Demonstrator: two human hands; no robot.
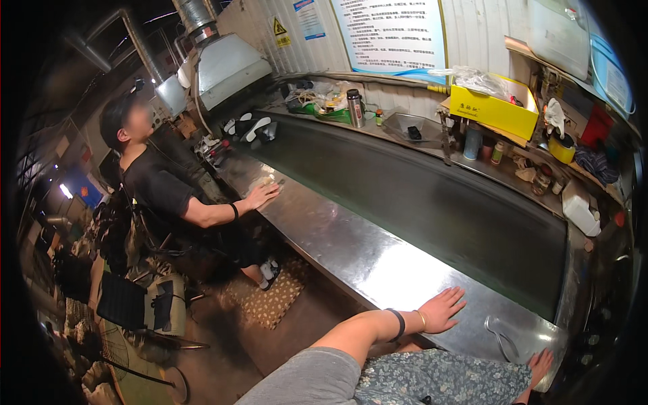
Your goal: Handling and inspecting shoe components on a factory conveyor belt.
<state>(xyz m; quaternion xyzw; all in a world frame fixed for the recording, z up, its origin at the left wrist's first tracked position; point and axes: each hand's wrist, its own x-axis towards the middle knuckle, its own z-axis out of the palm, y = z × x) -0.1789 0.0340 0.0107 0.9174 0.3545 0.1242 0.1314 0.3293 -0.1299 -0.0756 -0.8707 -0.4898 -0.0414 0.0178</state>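
1. L hand (444, 310) lay palm-down on the metal ledge (351, 236), fingers spread wide, nothing held; prob. just a prop for the body's weight, since the arm reached out to the left.
2. R hand (541, 366) sat at the ledge's near right end, fingers loosely out, no item showing; wrist mostly hidden behind the floral cloth (439, 378). Likely steadying too.
3. Bent metal tool (502, 337), tweezer-like, lay on the ledge b/w the two hands, nearer R, touched by neither; presumably parked there for a quick grab.
4. Just beyond the ledge: wide dark belt (432, 196), running from near right to far left. Ledge seemed to serve as armrest + put-down spot along it.
5. Far left, a co-worker's hand (262, 196) also rested on the ledge, its owner turned toward the belt.
6. Black-and-white pieces (253, 128) sat at the belt's far left end, below the metal hood (233, 67); too small to ID.
7. Past the belt's far side: thermos flask (355, 108), grey tray (403, 123) w/ a dark item, yellow box (496, 108) w/ clear plastic, white jug (582, 210) to the right. Prob. shelved there to stay off the belt.
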